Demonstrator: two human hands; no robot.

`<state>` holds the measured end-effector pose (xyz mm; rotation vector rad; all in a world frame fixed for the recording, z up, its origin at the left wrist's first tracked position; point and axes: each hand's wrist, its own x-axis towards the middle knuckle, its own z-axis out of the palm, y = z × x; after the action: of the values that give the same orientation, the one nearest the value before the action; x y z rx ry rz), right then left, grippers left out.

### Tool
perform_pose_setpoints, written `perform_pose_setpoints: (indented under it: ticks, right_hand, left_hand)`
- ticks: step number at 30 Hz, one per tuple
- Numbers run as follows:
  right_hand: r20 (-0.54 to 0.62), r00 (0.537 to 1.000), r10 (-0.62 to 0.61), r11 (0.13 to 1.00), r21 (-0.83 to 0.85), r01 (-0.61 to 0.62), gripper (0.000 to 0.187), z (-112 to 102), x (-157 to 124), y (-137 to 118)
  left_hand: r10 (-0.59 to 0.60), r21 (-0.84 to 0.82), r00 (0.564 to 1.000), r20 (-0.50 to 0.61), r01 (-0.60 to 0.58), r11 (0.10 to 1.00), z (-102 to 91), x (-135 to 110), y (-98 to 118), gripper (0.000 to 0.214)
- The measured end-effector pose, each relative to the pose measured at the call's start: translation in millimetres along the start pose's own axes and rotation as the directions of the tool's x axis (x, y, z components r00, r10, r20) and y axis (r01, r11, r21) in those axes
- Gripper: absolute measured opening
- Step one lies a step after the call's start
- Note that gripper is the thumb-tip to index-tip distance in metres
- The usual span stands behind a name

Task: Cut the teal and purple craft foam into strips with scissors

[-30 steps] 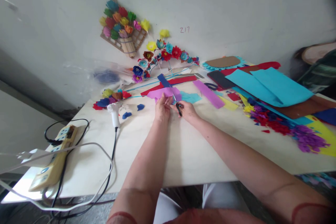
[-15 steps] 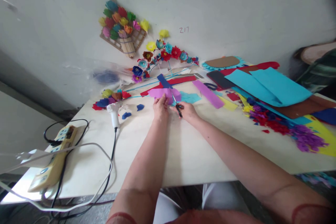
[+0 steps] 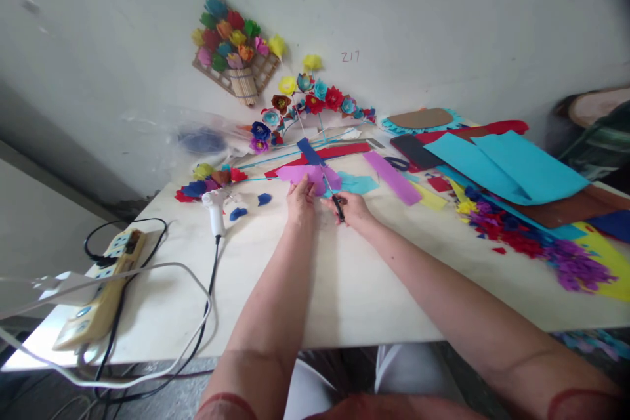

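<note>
My left hand (image 3: 301, 202) pinches a piece of purple paper (image 3: 291, 174) between thumb and fingers, near the middle of the table. In my right hand (image 3: 355, 209) is a pair of scissors (image 3: 337, 205) with dark handles, its blades pointing away from me and lying at the purple paper. How far the blades are apart I cannot make out. Just beyond lies a dark blue paper strip (image 3: 310, 151), across red paper strips (image 3: 352, 149). Light blue paper (image 3: 357, 184) lies right behind my right hand, and a purple strip (image 3: 394, 178) is farther right.
A white glue gun (image 3: 215, 215) stands at the left, its cord running past a power strip (image 3: 105, 285). Paper flowers (image 3: 315, 104) line the wall. On the right are blue sheets (image 3: 529, 161), a dark phone-like slab (image 3: 414, 151) and heaped paper cuttings (image 3: 573, 266).
The whole view has shifted slightly. Both hands keep nearly the same place and grip at the purple paper, and the scissors have barely moved.
</note>
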<state>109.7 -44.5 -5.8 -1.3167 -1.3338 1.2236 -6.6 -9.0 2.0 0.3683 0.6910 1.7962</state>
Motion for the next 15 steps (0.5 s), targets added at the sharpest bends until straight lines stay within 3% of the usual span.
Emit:
perform_pose_setpoints:
  ticks: [6,15]
  right_hand:
    - [0.020,0.999,0.046,0.993,0.112,-0.048,0.042,-1.7,-7.9,-8.8]
    - [0.086,0.996,0.010,0.976,0.214,-0.028,0.045,-7.3,-12.4,-12.9]
  left_hand:
    - [-0.005,0.009,0.999,-0.047,0.005,1.000,5.8,-5.7,0.3,0.012]
    - [0.002,0.071,0.999,-0.032,0.001,0.997,10.8,-14.5,-6.2,0.025]
